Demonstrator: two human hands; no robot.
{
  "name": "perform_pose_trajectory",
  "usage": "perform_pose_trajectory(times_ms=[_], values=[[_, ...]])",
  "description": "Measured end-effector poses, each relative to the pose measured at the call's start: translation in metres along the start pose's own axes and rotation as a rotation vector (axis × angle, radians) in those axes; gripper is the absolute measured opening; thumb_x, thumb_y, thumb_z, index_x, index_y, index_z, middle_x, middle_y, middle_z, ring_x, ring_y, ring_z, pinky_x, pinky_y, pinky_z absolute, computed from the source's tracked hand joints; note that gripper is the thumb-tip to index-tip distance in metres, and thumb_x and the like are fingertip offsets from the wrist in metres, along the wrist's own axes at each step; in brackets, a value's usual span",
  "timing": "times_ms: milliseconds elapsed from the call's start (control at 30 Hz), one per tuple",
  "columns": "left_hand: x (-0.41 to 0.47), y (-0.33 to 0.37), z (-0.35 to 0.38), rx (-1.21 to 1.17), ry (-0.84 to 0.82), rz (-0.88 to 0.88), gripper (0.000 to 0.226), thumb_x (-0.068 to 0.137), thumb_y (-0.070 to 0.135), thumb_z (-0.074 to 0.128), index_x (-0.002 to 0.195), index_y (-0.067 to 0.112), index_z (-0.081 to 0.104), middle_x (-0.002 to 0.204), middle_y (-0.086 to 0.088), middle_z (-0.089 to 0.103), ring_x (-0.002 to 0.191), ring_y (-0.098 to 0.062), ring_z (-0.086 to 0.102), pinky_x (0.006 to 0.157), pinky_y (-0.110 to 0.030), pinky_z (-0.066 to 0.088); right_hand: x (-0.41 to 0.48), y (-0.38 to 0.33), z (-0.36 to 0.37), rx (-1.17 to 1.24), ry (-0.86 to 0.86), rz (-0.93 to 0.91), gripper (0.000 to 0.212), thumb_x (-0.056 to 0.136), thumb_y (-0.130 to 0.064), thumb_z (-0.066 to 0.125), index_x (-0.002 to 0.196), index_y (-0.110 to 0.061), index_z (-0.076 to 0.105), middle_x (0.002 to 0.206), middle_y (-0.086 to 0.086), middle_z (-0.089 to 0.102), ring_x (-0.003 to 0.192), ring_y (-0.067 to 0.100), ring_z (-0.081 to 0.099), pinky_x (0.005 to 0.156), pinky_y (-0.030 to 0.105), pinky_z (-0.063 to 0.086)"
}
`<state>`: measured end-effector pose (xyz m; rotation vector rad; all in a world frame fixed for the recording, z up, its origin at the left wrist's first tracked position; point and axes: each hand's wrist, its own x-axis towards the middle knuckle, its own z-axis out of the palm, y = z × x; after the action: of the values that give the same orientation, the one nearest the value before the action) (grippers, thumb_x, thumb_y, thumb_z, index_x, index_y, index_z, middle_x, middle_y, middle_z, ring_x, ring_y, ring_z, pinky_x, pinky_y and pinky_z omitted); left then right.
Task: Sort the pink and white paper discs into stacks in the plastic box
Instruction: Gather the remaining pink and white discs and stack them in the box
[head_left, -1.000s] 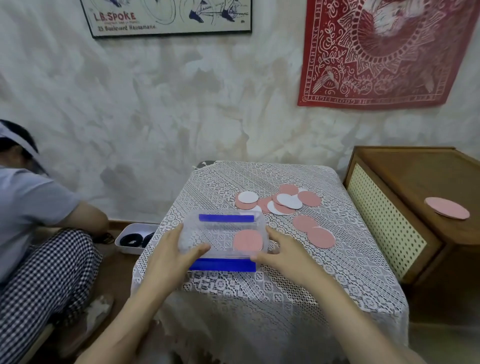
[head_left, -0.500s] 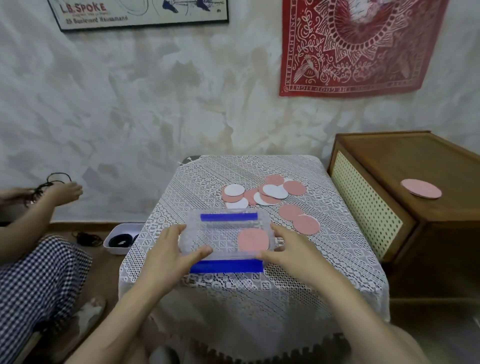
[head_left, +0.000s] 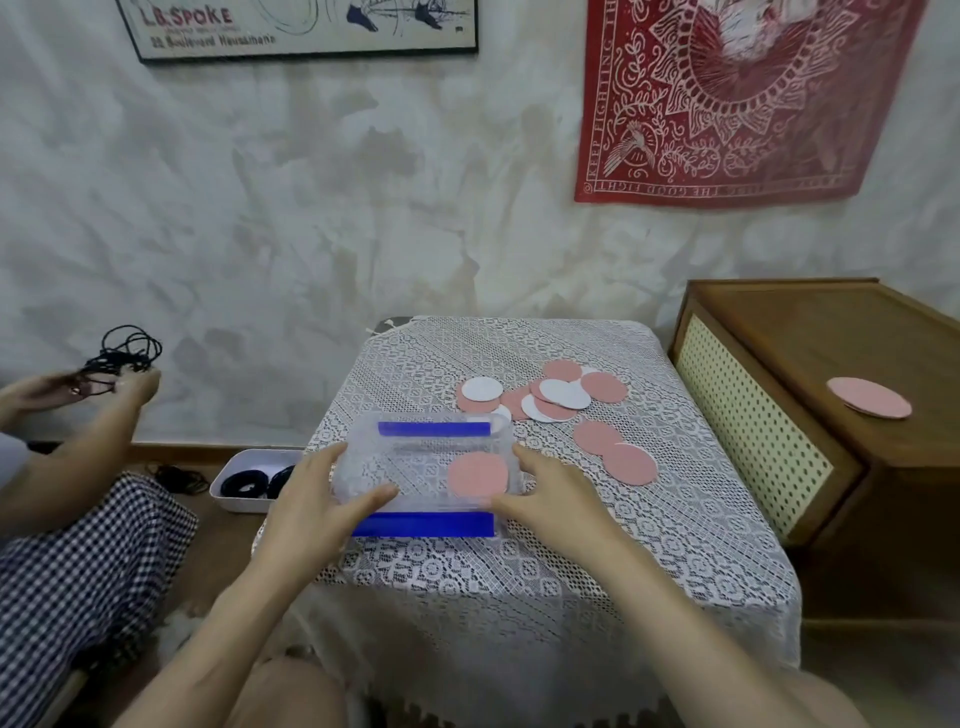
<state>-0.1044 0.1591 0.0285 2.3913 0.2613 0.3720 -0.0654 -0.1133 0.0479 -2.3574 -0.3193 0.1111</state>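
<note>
Both hands were on the box (head_left: 423, 524), which sat at the near middle of the table (head_left: 519, 566) on the lace cloth. Left hand (head_left: 311, 499) gripped the box's left end, thumb laid over the near-left corner, fingers along the wall. Right hand (head_left: 556, 499) gripped the right end the same way, thumb at the near-right corner. Neither hand held a disc.

Progress looked early. Only the pink disc in the box (head_left: 478, 474) was placed, lying flat in the right half; can't tell if it was one disc or a thin stack. No white disc visible inside, left half looked bare.

Left to sort: the mixed pile (head_left: 540, 397) of pink and white discs just beyond the box, overlapping each other, plus two pink discs (head_left: 615, 452) overlapping just right of the box. One more pink disc (head_left: 868, 397) lay on the wooden cabinet (head_left: 831, 332), well apart from the table. Most likely step: positioning the box before picking resumes.
</note>
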Motion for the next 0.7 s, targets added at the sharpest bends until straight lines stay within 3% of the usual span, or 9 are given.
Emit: perform_pose_trajectory(times_ms=[133, 267, 367, 500, 600, 700], values=[[0.010, -0.018, -0.014, 0.006, -0.001, -0.040, 0.093, 0.071, 0.071, 0.069, 0.146, 0.024, 0.041, 0.147, -0.001, 0.048, 0.128, -0.023, 0.050, 0.100, -0.047, 0.047, 0.014, -0.018, 0.016, -0.017, -0.010, -0.019, 0.070, 0.083, -0.053, 0.073, 0.144, -0.028, 0.051, 0.128, -0.006, 0.067, 0.090, 0.012, 0.065, 0.068, 0.028, 0.053], [0.015, -0.031, -0.024, 0.006, 0.000, -0.048, 0.095, 0.071, 0.071, 0.068, 0.147, 0.021, 0.041, 0.147, -0.003, 0.047, 0.129, -0.024, 0.049, 0.100, -0.048, 0.047, 0.021, -0.030, 0.028, -0.034, -0.007, -0.038, 0.070, 0.083, -0.055, 0.072, 0.143, -0.027, 0.050, 0.127, -0.004, 0.067, 0.097, 0.016, 0.066, 0.082, 0.037, 0.055], [0.016, -0.032, -0.026, 0.038, -0.020, -0.042, 0.095, 0.073, 0.072, 0.066, 0.148, 0.020, 0.039, 0.150, -0.003, 0.046, 0.133, -0.023, 0.047, 0.103, -0.047, 0.045, 0.019, -0.031, 0.028, -0.042, -0.018, -0.033, 0.084, 0.082, -0.061, 0.070, 0.152, -0.027, 0.041, 0.141, -0.003, 0.060, 0.105, 0.019, 0.065, 0.089, 0.040, 0.055], [0.016, -0.020, -0.025, 0.245, 0.005, 0.049, 0.087, 0.082, 0.069, 0.059, 0.148, 0.015, 0.042, 0.150, -0.006, 0.045, 0.136, -0.024, 0.042, 0.108, -0.045, 0.038, 0.014, -0.022, 0.015, -0.077, -0.080, -0.051, 0.076, 0.084, -0.058, 0.072, 0.150, -0.033, 0.043, 0.136, -0.006, 0.063, 0.088, 0.013, 0.073, 0.079, 0.038, 0.059], [0.007, 0.005, -0.011, 0.387, 0.111, 0.179, 0.071, 0.089, 0.058, 0.059, 0.144, 0.016, 0.048, 0.147, -0.005, 0.049, 0.134, -0.024, 0.043, 0.110, -0.045, 0.037, 0.005, -0.011, -0.001, -0.164, -0.082, -0.072, 0.063, 0.088, -0.050, 0.071, 0.145, -0.031, 0.052, 0.135, -0.004, 0.064, 0.110, 0.019, 0.068, 0.092, 0.038, 0.053], [0.000, 0.042, 0.013, 0.412, 0.104, 0.296, 0.058, 0.092, 0.054, 0.056, 0.136, 0.016, 0.059, 0.138, -0.004, 0.058, 0.127, -0.025, 0.050, 0.108, -0.042, 0.037, -0.002, 0.002, -0.018, -0.346, -0.066, -0.081, 0.060, 0.090, -0.053, 0.068, 0.143, -0.028, 0.055, 0.134, -0.002, 0.065, 0.119, 0.022, 0.062, 0.100, 0.043, 0.051]])
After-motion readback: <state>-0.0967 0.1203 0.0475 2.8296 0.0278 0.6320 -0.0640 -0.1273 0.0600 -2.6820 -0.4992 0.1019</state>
